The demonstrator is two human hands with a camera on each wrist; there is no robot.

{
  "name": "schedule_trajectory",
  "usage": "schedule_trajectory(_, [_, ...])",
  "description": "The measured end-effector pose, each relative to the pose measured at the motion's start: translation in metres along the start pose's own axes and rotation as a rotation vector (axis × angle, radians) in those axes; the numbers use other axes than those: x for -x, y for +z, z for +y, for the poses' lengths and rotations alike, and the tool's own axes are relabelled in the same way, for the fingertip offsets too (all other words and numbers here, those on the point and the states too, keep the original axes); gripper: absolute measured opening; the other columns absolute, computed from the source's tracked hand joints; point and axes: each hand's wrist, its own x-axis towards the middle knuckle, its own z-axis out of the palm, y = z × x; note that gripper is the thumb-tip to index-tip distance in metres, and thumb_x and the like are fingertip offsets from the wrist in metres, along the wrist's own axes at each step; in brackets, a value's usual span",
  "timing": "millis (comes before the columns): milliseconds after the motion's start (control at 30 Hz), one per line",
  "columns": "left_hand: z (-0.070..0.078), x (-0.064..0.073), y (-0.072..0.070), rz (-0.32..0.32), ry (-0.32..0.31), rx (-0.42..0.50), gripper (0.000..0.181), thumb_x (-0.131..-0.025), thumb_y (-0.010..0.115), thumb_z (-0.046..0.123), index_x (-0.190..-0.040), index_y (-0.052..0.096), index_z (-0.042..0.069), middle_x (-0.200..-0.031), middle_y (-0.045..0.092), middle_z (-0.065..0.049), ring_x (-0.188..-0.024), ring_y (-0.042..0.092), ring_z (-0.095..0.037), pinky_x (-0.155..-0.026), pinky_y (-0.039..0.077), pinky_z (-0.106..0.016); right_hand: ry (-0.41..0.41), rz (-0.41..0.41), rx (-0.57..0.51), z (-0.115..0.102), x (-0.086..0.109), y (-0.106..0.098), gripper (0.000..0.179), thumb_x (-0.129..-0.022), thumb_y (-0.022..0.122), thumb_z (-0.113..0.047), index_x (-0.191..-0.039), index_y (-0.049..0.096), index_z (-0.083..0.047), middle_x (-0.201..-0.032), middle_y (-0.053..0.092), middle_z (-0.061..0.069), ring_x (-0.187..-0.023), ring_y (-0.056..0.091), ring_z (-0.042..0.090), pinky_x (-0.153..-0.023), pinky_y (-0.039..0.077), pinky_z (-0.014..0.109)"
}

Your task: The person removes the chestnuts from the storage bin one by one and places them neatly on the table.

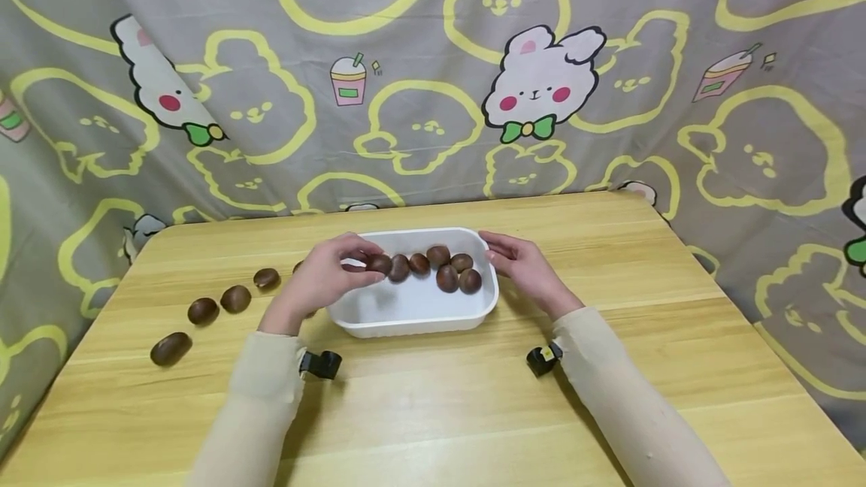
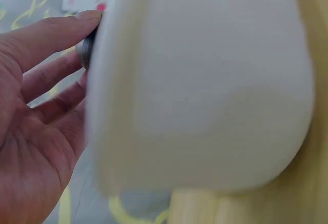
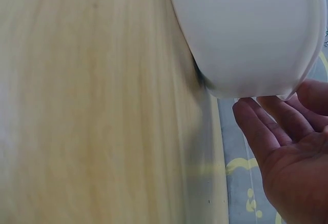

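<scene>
My left hand reaches over the left end of a white plastic tray and pinches a brown chestnut between thumb and fingers. In the left wrist view, the tray wall covers most of that chestnut. Several chestnuts lie inside the tray, mostly along its far side and toward the right. At the tray's right end, my right hand rests its fairly straight fingers on the outer wall. The right wrist view has those fingertips against the wall, with the thumb near the rim.
Several more chestnuts lie in a loose slanting row on the wooden table, left of the tray. A few are partly hidden by my left hand. Behind the table hangs a grey curtain with cartoon figures. Black wrist cameras sit below both hands.
</scene>
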Motion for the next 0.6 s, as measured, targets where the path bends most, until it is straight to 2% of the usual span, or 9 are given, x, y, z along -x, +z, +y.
schedule_trajectory(100, [-0.003, 0.007, -0.016, 0.032, -0.022, 0.018, 0.034, -0.086, 0.078, 0.016, -0.116, 0.068, 0.004, -0.110, 0.066, -0.009, -0.106, 0.061, -0.026, -0.087, 0.053, -0.034, 0.000, -0.004, 0.007, -0.001, 0.000, -0.001, 0.044, -0.102, 0.053, -0.008, -0.145, 0.044, 0.001, -0.140, 0.050, 0.022, -0.127, 0.050, 0.032, -0.096, 0.047, 0.034])
schedule_trajectory(333, [-0.011, 0.030, -0.052, 0.126, -0.135, 0.000, 0.039, -0.090, 0.075, 0.021, -0.123, 0.063, 0.005, -0.116, 0.066, -0.010, -0.108, 0.060, -0.024, -0.087, 0.052, -0.026, -0.008, 0.003, 0.012, 0.001, -0.001, -0.001, 0.044, -0.102, 0.052, -0.008, -0.145, 0.044, 0.000, -0.140, 0.050, 0.022, -0.127, 0.050, 0.033, -0.096, 0.047, 0.033])
schedule_trajectory(467, [-0.018, 0.044, -0.063, 0.185, -0.152, -0.023, 0.043, -0.090, 0.075, 0.027, -0.126, 0.062, 0.007, -0.118, 0.065, -0.010, -0.106, 0.062, -0.020, -0.085, 0.051, -0.022, -0.011, 0.006, 0.015, 0.000, -0.001, -0.001, 0.044, -0.102, 0.052, -0.007, -0.145, 0.044, 0.000, -0.139, 0.050, 0.022, -0.126, 0.051, 0.033, -0.095, 0.048, 0.033])
schedule_trajectory(600, [-0.025, 0.055, -0.069, 0.212, -0.143, -0.063, 0.043, -0.090, 0.074, 0.030, -0.124, 0.063, 0.006, -0.117, 0.064, -0.010, -0.103, 0.062, -0.015, -0.083, 0.051, -0.018, -0.008, 0.005, 0.008, 0.000, -0.001, 0.000, 0.044, -0.102, 0.052, -0.007, -0.145, 0.044, 0.001, -0.139, 0.051, 0.023, -0.127, 0.050, 0.033, -0.095, 0.048, 0.033])
